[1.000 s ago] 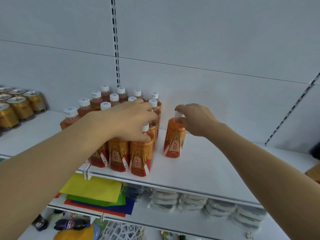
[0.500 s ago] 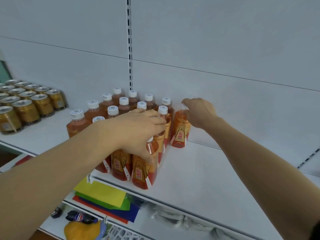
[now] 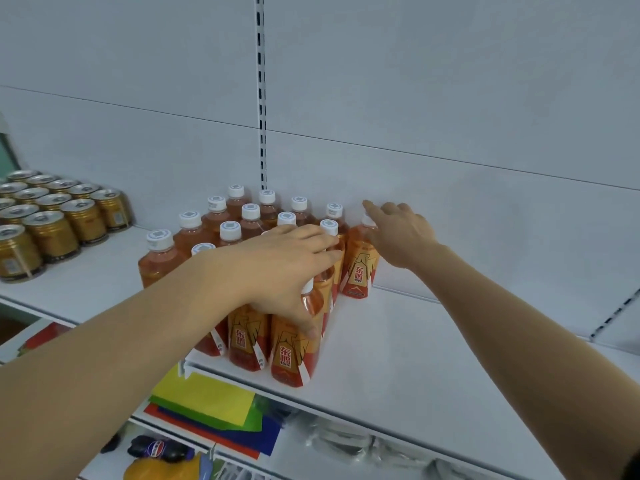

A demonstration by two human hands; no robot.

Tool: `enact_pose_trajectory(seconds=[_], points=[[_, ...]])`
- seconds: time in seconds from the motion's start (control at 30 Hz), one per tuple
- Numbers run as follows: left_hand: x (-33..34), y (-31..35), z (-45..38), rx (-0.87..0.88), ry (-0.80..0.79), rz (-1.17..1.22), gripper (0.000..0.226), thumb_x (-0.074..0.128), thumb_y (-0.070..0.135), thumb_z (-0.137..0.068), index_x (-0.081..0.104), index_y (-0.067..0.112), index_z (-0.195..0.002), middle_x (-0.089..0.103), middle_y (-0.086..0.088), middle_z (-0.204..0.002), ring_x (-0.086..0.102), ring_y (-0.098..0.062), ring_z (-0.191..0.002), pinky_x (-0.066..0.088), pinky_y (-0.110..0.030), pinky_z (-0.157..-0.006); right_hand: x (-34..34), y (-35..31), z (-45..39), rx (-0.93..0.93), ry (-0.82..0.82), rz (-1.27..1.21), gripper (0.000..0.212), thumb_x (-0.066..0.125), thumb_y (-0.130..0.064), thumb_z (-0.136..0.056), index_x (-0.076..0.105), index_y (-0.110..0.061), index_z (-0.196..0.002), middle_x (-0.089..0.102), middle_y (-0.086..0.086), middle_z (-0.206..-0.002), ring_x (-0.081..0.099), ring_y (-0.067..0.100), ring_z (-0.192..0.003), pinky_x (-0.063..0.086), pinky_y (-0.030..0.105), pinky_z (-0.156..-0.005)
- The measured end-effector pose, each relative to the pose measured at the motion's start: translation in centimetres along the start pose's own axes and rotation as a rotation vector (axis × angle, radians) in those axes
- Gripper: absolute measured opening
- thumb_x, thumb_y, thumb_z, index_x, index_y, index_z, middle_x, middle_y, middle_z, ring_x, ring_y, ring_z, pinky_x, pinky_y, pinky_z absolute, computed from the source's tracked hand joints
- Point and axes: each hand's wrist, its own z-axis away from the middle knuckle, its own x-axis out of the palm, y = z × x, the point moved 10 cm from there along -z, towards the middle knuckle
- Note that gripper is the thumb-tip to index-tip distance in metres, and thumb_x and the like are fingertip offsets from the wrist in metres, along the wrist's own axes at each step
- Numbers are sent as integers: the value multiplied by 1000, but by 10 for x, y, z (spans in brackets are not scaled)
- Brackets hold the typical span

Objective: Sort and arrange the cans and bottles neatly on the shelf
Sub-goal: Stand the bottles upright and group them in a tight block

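Observation:
Several orange drink bottles (image 3: 242, 223) with white caps stand in tight rows on the white shelf (image 3: 415, 358). My left hand (image 3: 280, 268) lies spread over the caps of the front right bottles, its thumb running down the neck of the front bottle (image 3: 291, 358). One more bottle (image 3: 356, 275) stands upright at the right end of the back rows, touching the group. My right hand (image 3: 398, 233) is against its cap and shoulder with the fingers stretched out and apart, not wrapped around it.
Gold cans (image 3: 52, 233) stand in rows at the shelf's left end. The back wall is close behind the bottles. On the lower shelf lie coloured paper sheets (image 3: 207, 400), a dark cola bottle (image 3: 159, 450) and wrapped packs (image 3: 346, 441).
My right hand has slid the single bottle back and left until it joins the group, then loosened its grip on the cap. My left hand has stayed on the front bottles.

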Motion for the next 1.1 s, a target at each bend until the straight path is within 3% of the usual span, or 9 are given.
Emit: enact_pose_trajectory(seconds=[0.2,0.4,0.6,0.83,1.1], points=[[-14,6,-18,26,93,44,129,46,99,-70,10,25,-169,5,4,-177,0,-17,-161,5,-44,-129,-21,8,44,-43,28,171,68,37,-64,-106,29,-30,-164,41,5,-164,34,31,-151,37,50,-119],[-29,57,-55,109,178,-4,112,40,91,-86,9,22,-169,8,0,-177,3,-22,-162,12,-50,-130,-42,48,122,44,11,224,69,39,-63,-107,33,-26,-165,35,7,-169,22,28,-158,24,47,-127],[-44,156,-96,236,208,38,100,37,83,-94,7,23,-169,11,-2,-176,9,-24,-162,16,-49,-129,-58,131,238,248,-52,280,69,38,-63,-107,32,-26,-166,35,6,-169,22,29,-159,23,46,-128],[-85,288,-129,370,270,111,76,44,73,-98,42,22,-154,52,-1,-153,47,-25,-140,40,-46,-114,-82,237,355,417,-44,278,66,38,-65,-107,38,-30,-163,42,2,-165,31,27,-155,30,49,-126],[-115,403,-184,349,261,365,76,51,68,-100,32,28,-162,46,-1,-161,51,-27,-140,48,-49,-109,-97,369,420,503,-16,192,55,35,-53,-111,37,-33,-162,45,0,-164,37,29,-152,37,55,-122]])
